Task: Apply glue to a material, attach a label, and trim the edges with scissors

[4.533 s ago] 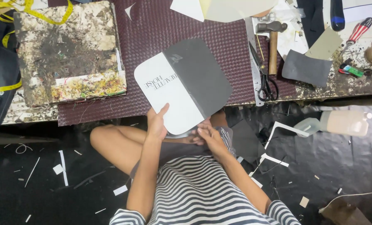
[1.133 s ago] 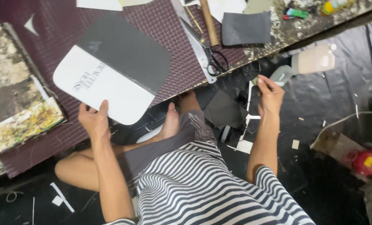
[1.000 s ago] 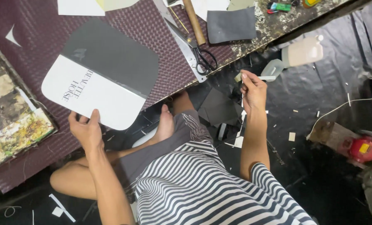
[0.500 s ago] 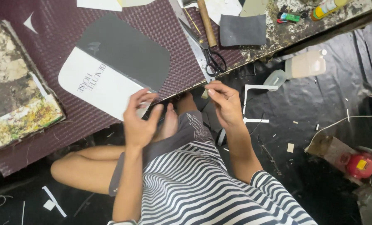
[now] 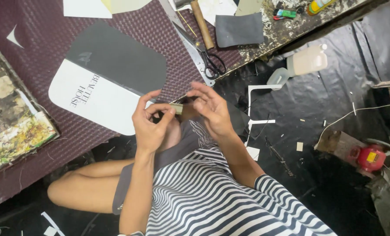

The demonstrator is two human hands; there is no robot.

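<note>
Both hands meet above the lap: left hand [image 5: 153,124] and right hand [image 5: 210,107] pinch a small pale strip [image 5: 176,108] between closed fingertips, near the grey-and-white card [image 5: 107,78] on the counter [image 5: 37,57].

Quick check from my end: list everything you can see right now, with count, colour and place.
panel: 1, grey and white with rounded corners, on the mat, upper left
mat: 1, dark maroon, woven look, covers the low worktop
stained board: 1, brown-yellow, left edge
scissors: 1, black handles, right edge of the mat
hammer: 1, wooden handle, top centre
grey sheet: 1, dark grey, top, right of the hammer
plastic bottle: 1, pale translucent, lying on the black floor sheet
red can: 1, red, floor at right
white strips: several, white, floor right of the hands
small strip: 1, pale, pinched between both hands
left hand: 1, holds the small strip
right hand: 1, holds the small strip
</note>
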